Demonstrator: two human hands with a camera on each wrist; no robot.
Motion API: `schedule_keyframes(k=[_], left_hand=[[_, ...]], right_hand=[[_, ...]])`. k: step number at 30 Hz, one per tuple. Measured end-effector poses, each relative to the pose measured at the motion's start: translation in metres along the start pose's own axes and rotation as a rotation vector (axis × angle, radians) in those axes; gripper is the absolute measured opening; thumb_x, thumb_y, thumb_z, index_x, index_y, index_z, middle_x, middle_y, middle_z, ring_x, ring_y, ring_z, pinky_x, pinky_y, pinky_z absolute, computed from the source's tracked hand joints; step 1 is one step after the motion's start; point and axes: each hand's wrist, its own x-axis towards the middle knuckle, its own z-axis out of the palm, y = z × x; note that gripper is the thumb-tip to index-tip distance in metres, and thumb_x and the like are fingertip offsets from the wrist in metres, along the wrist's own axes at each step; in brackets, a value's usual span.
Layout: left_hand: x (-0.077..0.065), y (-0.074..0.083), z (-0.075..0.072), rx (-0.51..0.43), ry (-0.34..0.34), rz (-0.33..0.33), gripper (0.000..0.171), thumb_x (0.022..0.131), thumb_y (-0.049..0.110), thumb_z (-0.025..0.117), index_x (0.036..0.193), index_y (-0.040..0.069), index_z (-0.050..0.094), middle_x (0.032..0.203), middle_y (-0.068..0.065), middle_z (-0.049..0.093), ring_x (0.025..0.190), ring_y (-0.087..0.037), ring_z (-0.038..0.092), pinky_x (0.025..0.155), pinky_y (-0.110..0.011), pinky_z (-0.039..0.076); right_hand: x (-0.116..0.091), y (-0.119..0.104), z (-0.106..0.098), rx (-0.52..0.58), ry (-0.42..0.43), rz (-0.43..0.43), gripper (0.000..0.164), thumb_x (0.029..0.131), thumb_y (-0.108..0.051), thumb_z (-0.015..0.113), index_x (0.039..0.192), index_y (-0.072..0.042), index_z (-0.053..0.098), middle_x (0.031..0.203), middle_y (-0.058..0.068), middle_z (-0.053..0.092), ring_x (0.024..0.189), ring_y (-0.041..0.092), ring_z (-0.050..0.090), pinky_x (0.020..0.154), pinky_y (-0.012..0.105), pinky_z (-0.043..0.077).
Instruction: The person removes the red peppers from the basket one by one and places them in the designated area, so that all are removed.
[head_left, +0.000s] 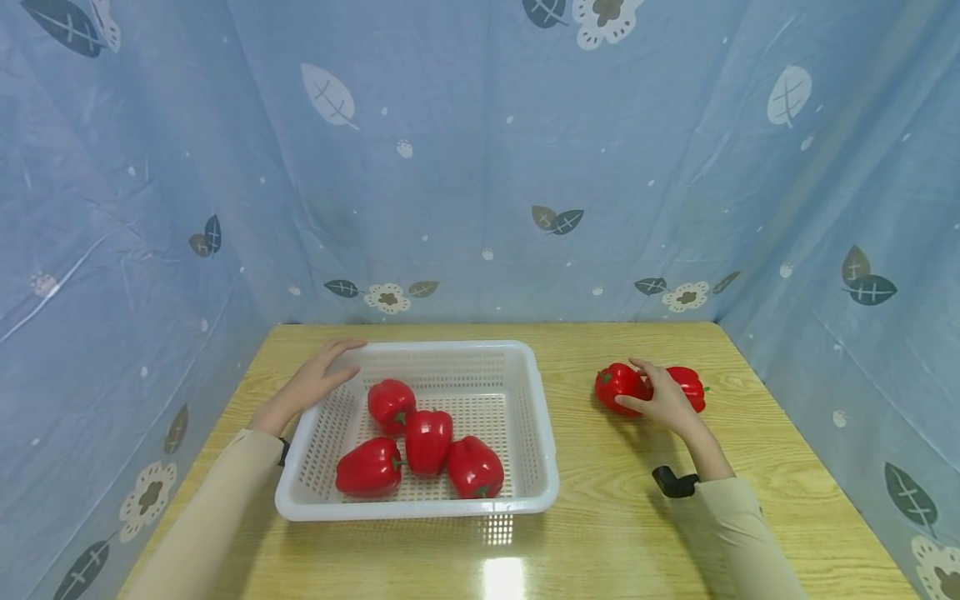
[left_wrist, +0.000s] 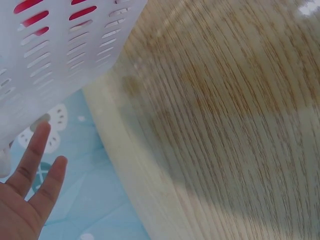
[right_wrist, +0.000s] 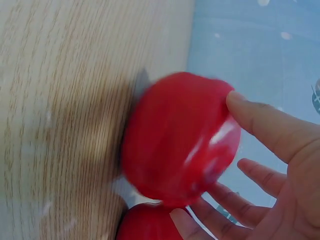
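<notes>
A white plastic basket (head_left: 416,508) stands on the table with several red bell peppers (head_left: 429,442) in it. My left hand (head_left: 318,382) is at the basket's back left corner, its fingers extended over the rim; in the left wrist view, two straight fingers (left_wrist: 34,155) show outside the slotted wall. Over to the right, my right hand (head_left: 666,404) holds a red bell pepper (right_wrist: 180,140) between thumb and fingers, low over the table. Another red bell pepper (head_left: 688,385) lies close beside it, partly hidden by the hand in the head view.
The wood-grain table (head_left: 600,517) runs back to a blue leaf-patterned curtain (head_left: 480,167), which also hangs along both sides. Bare tabletop lies between the basket and the two peppers on the right. A black strap piece (head_left: 675,482) sits at my right wrist.
</notes>
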Motion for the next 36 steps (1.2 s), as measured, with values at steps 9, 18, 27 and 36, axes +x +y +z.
schedule_keyframes(k=[9, 18, 27, 36], left_hand=[[0.000, -0.002, 0.000, 0.001, -0.006, -0.003, 0.049, 0.094, 0.035, 0.053, 0.138, 0.019, 0.042, 0.144, -0.012, 0.035, 0.130, -0.034, 0.033, 0.100, -0.064, 0.030], [0.000, -0.001, 0.000, -0.002, -0.007, -0.002, 0.049, 0.094, 0.034, 0.053, 0.138, 0.016, 0.042, 0.144, -0.012, 0.035, 0.130, -0.035, 0.034, 0.099, -0.064, 0.031], [0.000, -0.001, 0.000, 0.005, -0.004, -0.002, 0.048, 0.094, 0.031, 0.053, 0.138, 0.018, 0.043, 0.143, -0.011, 0.036, 0.130, -0.034, 0.034, 0.100, -0.063, 0.031], [0.001, 0.000, -0.001, 0.013, -0.007, 0.000, 0.048, 0.093, 0.034, 0.053, 0.138, 0.020, 0.043, 0.143, -0.013, 0.035, 0.130, -0.035, 0.033, 0.100, -0.064, 0.029]], right_hand=[[-0.002, -0.003, -0.002, -0.024, 0.012, 0.011, 0.064, 0.084, -0.024, 0.068, 0.135, 0.001, 0.039, 0.129, 0.031, 0.044, 0.115, 0.046, 0.043, 0.090, 0.062, 0.039], [-0.003, -0.004, -0.004, -0.076, 0.023, 0.030, 0.060, 0.084, -0.025, 0.068, 0.133, 0.000, 0.043, 0.127, 0.030, 0.046, 0.114, 0.045, 0.045, 0.087, 0.062, 0.041], [0.000, -0.007, -0.007, -0.070, 0.031, 0.023, 0.060, 0.083, -0.025, 0.069, 0.132, 0.000, 0.044, 0.125, 0.029, 0.047, 0.110, 0.043, 0.047, 0.084, 0.059, 0.043], [0.008, -0.018, -0.011, -0.039, 0.030, -0.041, 0.056, 0.085, -0.019, 0.067, 0.132, 0.003, 0.044, 0.124, 0.030, 0.047, 0.110, 0.047, 0.045, 0.087, 0.059, 0.042]])
